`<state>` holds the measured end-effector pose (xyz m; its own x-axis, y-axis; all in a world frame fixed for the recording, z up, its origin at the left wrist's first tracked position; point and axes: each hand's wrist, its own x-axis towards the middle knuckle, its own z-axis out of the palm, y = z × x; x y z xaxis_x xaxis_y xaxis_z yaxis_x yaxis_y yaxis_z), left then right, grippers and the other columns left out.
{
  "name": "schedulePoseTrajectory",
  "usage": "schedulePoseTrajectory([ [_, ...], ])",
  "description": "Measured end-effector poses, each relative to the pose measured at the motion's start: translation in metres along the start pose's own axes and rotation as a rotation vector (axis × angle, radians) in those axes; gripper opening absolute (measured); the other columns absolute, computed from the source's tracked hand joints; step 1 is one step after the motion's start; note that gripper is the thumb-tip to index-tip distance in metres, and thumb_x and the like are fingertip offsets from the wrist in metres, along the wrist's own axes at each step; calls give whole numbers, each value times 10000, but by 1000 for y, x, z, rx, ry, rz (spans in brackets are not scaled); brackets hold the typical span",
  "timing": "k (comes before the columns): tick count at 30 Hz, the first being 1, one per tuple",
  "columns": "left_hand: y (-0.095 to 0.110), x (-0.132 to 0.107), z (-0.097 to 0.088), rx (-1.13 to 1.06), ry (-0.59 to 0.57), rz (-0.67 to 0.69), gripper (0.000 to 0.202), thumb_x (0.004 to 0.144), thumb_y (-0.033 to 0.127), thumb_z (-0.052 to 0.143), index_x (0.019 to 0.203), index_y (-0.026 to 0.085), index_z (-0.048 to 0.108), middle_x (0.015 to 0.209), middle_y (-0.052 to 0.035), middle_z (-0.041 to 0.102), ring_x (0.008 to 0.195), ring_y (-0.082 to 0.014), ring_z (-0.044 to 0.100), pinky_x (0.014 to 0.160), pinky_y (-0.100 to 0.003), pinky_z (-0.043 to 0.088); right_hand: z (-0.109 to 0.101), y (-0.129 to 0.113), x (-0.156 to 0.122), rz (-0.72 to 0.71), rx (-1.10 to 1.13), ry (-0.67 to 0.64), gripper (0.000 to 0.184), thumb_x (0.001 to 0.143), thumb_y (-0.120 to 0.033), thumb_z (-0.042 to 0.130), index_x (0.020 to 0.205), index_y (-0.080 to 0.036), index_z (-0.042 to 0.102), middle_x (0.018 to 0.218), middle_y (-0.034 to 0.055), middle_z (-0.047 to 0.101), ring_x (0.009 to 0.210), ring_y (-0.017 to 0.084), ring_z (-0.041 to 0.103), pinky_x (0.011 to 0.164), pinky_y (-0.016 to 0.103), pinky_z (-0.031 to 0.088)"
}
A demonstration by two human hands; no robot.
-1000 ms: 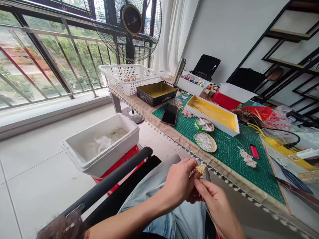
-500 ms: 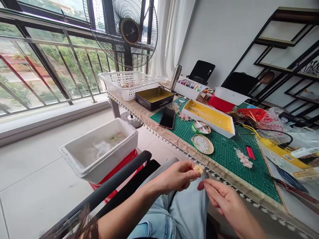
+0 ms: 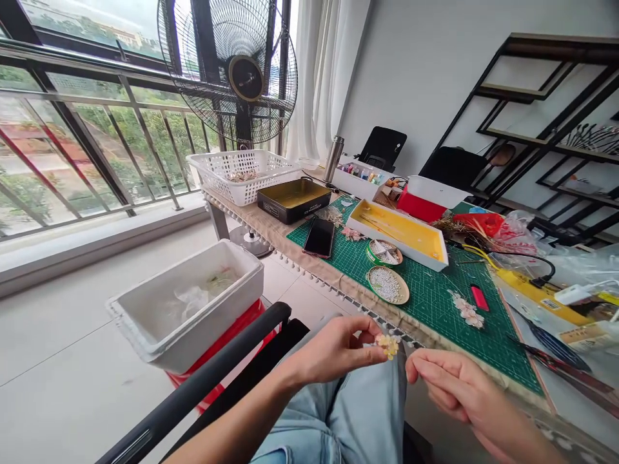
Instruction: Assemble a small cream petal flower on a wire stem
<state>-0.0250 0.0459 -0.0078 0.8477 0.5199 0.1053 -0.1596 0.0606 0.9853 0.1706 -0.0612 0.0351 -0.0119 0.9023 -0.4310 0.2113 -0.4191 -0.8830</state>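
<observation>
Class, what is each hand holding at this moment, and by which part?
The left hand pinches a small pale-yellow flower ornament at its near edge, between thumb and fingertips. The right hand holds nothing.

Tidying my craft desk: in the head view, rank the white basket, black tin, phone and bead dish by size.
White basket, then black tin; phone and bead dish look about alike, so unranked.

Home craft corner on a glazed balcony

Black-barred windows [image 3: 97, 135] with green trees outside at 10 o'clock, a tall black pedestal fan [image 3: 236, 77] and sheer white curtain [image 3: 304, 84] at 12, black metal open shelving [image 3: 541, 109] at 2, green cutting mat [image 3: 425, 290] at 3, pale floor tiles [image 3: 48, 386] at 8
</observation>
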Motion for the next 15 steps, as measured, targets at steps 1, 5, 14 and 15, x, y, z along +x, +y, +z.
schedulePoseTrajectory([
  [1, 1, -1, 0, 117, 25, 43, 320, 841, 467, 656, 877, 160, 574, 769, 28, 513, 632, -80, 395, 561, -198, 313, 0, -1, -1, 3, 38, 9, 477, 844, -622, 583, 792, -149, 617, 469, -111, 244, 452, 53, 152, 453, 241, 90],
  [5, 10, -5, 1, 585, 62, 188, 89, 893, 234, 573, 966, 198, 609, 935, 8, 568, 710, -89, 478, 650, -193, 362, 3, -1, -7, 23, 193, 37, 460, 796, -602, 656, 763, -145, 621, 458, -123, 217, 428, 33, 117, 433, 224, 66],
  [14, 15, -12, 13, 556, 54, 187, 199, 926, 345, 531, 856, 178, 615, 839, 21, 557, 703, -100, 500, 623, -188, 356, 10, 4, -24, 31, 186, 0, 481, 845, -630, 588, 834, -152, 642, 451, -119, 205, 413, 37, 130, 407, 213, 66],
  [15, 15, -12, 15, 557, 74, 181, 247, 916, 403, 553, 836, 178, 619, 813, 25, 547, 678, -98, 486, 596, -189, 339, 11, 3, -25, 39, 172, -13, 489, 840, -643, 582, 829, -158, 637, 450, -117, 208, 412, 40, 135, 406, 215, 67],
])
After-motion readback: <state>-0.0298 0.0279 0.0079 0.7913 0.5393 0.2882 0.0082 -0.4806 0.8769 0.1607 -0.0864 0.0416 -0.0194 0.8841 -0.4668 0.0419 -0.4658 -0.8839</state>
